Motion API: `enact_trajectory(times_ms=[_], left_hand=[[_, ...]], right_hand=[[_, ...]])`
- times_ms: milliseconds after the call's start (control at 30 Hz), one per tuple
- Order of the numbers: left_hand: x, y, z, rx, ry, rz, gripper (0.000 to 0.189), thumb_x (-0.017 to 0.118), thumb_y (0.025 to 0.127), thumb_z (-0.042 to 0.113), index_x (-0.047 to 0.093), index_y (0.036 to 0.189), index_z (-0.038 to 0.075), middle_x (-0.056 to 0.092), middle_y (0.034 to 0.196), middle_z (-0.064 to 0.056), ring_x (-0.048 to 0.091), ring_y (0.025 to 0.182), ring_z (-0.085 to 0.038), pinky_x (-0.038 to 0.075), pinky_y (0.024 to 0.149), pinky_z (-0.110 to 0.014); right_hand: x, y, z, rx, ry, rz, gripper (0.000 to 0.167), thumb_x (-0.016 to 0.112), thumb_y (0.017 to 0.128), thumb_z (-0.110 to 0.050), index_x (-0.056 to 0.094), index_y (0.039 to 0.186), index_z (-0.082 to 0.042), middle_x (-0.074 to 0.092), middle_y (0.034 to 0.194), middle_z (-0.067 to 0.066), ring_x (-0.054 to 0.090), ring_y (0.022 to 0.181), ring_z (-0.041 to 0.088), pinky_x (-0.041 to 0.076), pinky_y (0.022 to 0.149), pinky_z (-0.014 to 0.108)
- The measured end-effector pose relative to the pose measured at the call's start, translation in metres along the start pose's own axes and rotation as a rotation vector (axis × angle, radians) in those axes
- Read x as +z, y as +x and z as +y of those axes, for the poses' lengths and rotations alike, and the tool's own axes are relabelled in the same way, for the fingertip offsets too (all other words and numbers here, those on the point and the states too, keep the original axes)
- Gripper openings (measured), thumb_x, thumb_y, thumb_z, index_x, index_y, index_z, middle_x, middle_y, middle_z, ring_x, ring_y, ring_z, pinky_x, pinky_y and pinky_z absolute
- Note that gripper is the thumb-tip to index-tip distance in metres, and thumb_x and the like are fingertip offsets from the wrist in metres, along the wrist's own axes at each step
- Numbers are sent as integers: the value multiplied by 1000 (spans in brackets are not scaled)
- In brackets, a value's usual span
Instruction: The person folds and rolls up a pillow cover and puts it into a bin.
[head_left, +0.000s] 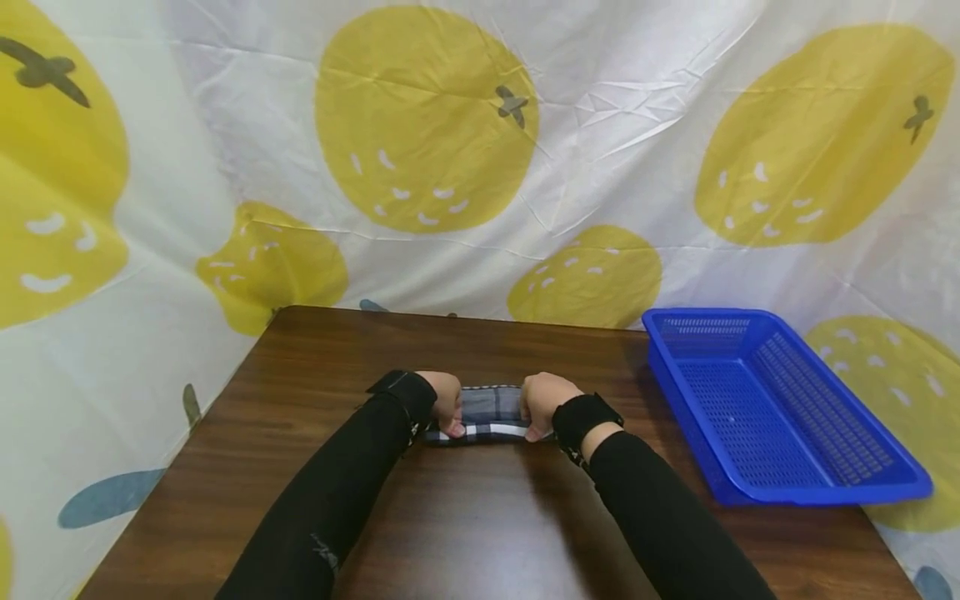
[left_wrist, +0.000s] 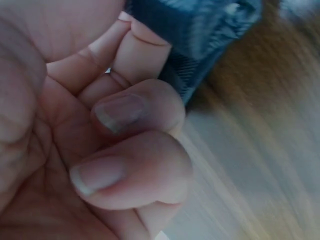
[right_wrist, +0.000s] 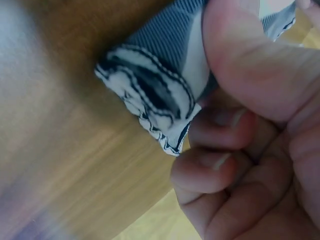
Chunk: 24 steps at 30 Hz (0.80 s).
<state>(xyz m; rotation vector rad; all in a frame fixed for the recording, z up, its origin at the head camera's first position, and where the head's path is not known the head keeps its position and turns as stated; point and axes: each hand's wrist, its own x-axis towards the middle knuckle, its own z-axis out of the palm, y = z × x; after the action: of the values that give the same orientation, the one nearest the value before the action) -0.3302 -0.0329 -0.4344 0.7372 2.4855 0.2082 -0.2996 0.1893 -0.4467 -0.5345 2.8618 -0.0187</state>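
Observation:
A checked cloth (head_left: 491, 406) in dark blue, grey and white lies on the table as a narrow strip, its near edge folded over. At its left end my left hand (head_left: 447, 403) pinches the fold. My right hand (head_left: 547, 403) grips the right end, thumb on the near edge. In the left wrist view, the left hand's curled fingers (left_wrist: 137, 165) are close up, with a corner of the cloth (left_wrist: 200, 30) past them. The right wrist view shows the layered, stitched end of the cloth (right_wrist: 145, 85) beside the thumb; the grip's far side is hidden.
A blue plastic basket (head_left: 720, 467) with mesh walls stands at the right of the brown wooden table (head_left: 465, 517), with nothing in it. Behind the table hangs a white sheet (head_left: 592, 133) printed with yellow lemons.

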Motion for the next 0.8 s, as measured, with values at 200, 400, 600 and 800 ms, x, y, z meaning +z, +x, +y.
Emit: enact_trajectory(times_ms=[200, 400, 600, 800], left_hand=[[30, 0, -11, 18, 53, 290, 33, 94, 80, 34, 68, 70, 17, 58, 68, 10, 53, 69, -10, 46, 68, -30], [73, -24, 11, 193, 480, 845, 22, 83, 83, 13, 72, 65, 16, 68, 68, 0, 62, 67, -18, 53, 56, -35], [91, -26, 20, 109, 601, 1000, 20, 78, 85, 8, 78, 67, 18, 73, 71, -1, 60, 73, -19, 49, 65, -33], [91, -22, 11, 116, 524, 1000, 21, 79, 83, 5, 76, 65, 15, 75, 71, 0, 61, 72, -21, 51, 65, -35]], right_hand=[[-2, 12, 0, -14, -44, -79, 23, 100, 71, -20, 77, 77, -20, 72, 84, -8, 60, 79, 13, 59, 82, 36], [-7, 13, 7, 13, -64, -116, 23, 98, 74, -24, 76, 80, -21, 69, 82, -10, 57, 77, 12, 56, 79, 32], [-11, 14, 9, 23, 18, -152, 23, 97, 75, -18, 74, 76, -20, 62, 76, -11, 52, 71, 10, 46, 67, 26], [-8, 18, 7, 21, 25, -185, 23, 96, 77, -19, 73, 77, -20, 59, 75, -12, 50, 71, 10, 44, 67, 25]])
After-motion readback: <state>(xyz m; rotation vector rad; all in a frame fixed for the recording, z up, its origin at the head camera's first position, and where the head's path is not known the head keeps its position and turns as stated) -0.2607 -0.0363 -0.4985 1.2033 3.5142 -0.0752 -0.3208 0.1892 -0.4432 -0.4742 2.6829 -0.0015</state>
